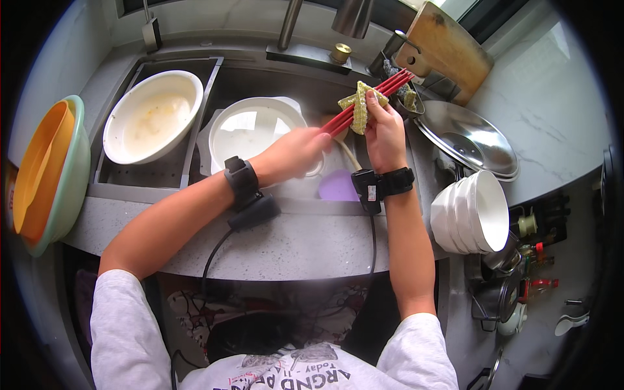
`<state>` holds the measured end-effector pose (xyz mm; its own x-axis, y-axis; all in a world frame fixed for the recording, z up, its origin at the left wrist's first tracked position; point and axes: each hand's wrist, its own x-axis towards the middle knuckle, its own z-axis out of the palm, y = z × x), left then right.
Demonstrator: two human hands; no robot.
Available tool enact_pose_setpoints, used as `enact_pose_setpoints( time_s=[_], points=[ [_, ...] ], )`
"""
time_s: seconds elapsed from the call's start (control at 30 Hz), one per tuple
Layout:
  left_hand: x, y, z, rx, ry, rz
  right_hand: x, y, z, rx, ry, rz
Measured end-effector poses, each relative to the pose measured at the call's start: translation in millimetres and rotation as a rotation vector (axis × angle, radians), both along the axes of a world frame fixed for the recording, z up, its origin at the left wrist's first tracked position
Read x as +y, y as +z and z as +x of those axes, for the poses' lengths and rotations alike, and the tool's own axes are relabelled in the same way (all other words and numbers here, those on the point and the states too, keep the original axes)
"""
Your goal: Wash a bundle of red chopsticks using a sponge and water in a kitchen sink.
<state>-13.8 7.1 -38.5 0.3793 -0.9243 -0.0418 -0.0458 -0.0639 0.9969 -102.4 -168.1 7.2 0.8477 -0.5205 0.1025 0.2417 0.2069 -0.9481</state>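
Over the right side of the sink, my left hand (pixel 297 148) grips the lower end of a bundle of red chopsticks (pixel 342 118). Higher up the bundle, my right hand (pixel 382 124) clasps a yellow-green scrubbing cloth (pixel 360 108), which is folded around the sticks. The chopsticks slant up to the right, and their tips stick out past the cloth. Beneath my left hand, a white basin (pixel 256 127) stands in the sink, partly hidden by that hand. A wooden-handled utensil (pixel 348 152) lies close by, below the cloth, next to a purple item (pixel 339 185).
A white oval bowl (pixel 153 117) rests in the left drainer. Orange and green basins (pixel 73 170) lean at far left. To the right are a steel lid (pixel 470 139), stacked white bowls (pixel 468 214) and a cutting board (pixel 446 51). The tap (pixel 353 19) overhangs the sink's back.
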Motion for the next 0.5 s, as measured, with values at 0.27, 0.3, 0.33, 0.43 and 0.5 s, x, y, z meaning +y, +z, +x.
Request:
enact_pose_setpoints(
  time_s=[0.27,0.3,0.33,0.43,0.5],
  points=[
    [-0.2,4.2,1.0,0.138,-0.039,-0.037,18.6,-11.7,6.8,0.181,0.130,-0.038],
    [-0.3,5.8,0.9,0.136,-0.054,-0.053,17.8,-8.9,4.8,0.194,0.154,-0.038],
    [-0.4,7.4,0.8,0.134,-0.068,-0.070,14.5,-6.6,3.1,0.191,0.188,-0.015],
    [-1.7,9.2,1.2,0.067,-0.079,-0.078,11.8,-1.0,0.7,0.137,0.120,-0.052],
    [-2.3,7.7,-0.2,0.088,-0.090,-0.082,7.5,-0.4,-0.8,0.129,0.133,-0.067]
  ],
)
